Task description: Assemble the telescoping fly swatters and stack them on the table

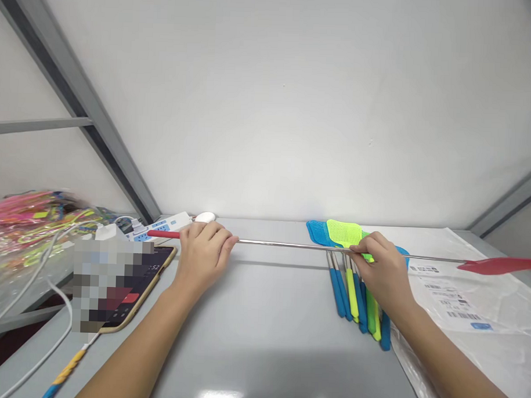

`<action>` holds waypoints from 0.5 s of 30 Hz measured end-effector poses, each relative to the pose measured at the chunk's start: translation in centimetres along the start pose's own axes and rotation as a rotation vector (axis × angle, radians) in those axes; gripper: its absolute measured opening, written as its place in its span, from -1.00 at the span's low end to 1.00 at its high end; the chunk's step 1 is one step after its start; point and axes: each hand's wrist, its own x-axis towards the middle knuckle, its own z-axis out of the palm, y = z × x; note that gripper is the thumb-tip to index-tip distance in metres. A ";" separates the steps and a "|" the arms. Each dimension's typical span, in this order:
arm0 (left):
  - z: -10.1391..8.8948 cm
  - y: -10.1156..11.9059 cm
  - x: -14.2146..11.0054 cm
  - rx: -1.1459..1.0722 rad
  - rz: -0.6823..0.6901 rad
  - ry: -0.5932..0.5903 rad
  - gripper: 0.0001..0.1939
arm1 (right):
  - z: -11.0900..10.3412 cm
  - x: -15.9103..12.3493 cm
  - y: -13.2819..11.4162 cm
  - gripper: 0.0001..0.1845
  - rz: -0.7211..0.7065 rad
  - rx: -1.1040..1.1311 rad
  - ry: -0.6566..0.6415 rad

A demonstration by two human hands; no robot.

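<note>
A red fly swatter with a thin metal rod (285,244) stretches sideways above the table, extended long. My left hand (205,249) is closed round it by its red handle, whose end sticks out to the left. Farther right, my right hand (378,267) pinches the rod between thumb and fingers. The red swatter head (502,265) is at the right, seen nearly edge-on and cut off by the frame. Behind and below my right hand lie several fly swatters with blue and yellow-green handles (352,298); a yellow-green mesh head (343,232) rests over a blue one.
A white plastic mailing bag (466,310) with a printed label covers the table's right side. On the left are a phone (144,285), a white power strip (162,225), white cables (66,299) and bags of colourful items (33,226). A pale wall stands behind the grey table (265,332).
</note>
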 end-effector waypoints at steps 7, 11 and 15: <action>1.0 -0.5 0.2 -0.092 0.105 0.039 -0.82 | 0.1 0.1 0.0 -0.91 0.039 -0.006 -0.057; 0.9 0.2 0.3 -0.136 0.143 -0.009 -0.84 | 0.5 0.0 0.0 -0.92 0.096 0.017 -0.137; 0.7 1.9 0.2 -0.140 0.154 -0.067 -0.82 | 1.1 -0.2 -0.9 -0.96 0.129 0.051 -0.220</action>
